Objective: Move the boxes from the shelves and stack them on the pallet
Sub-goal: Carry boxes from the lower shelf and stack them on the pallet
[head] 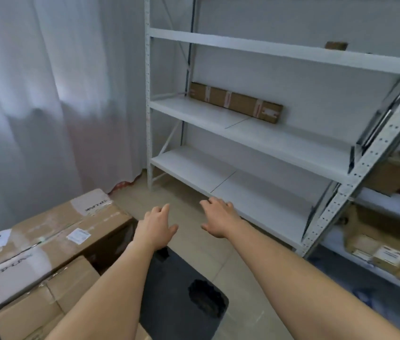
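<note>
A long flat cardboard box [235, 102] lies at the back of the middle shelf of the white metal shelving unit [255, 133]. Part of a small brown box [336, 45] shows on the shelf above. Large taped cardboard boxes [54, 231] are stacked at the lower left on a dark pallet [181, 285], whose bare corner lies under my arms. My left hand [156, 228] and my right hand [219, 218] are stretched forward over the floor, fingers apart and holding nothing, below and in front of the long box.
A white curtain [47, 94] covers the left wall. A second shelving unit at the right holds several cardboard boxes [385, 251] and blue sheets. Beige tiled floor [189, 241] runs between the pallet and the shelves. The lowest white shelf [218, 177] is near my right hand.
</note>
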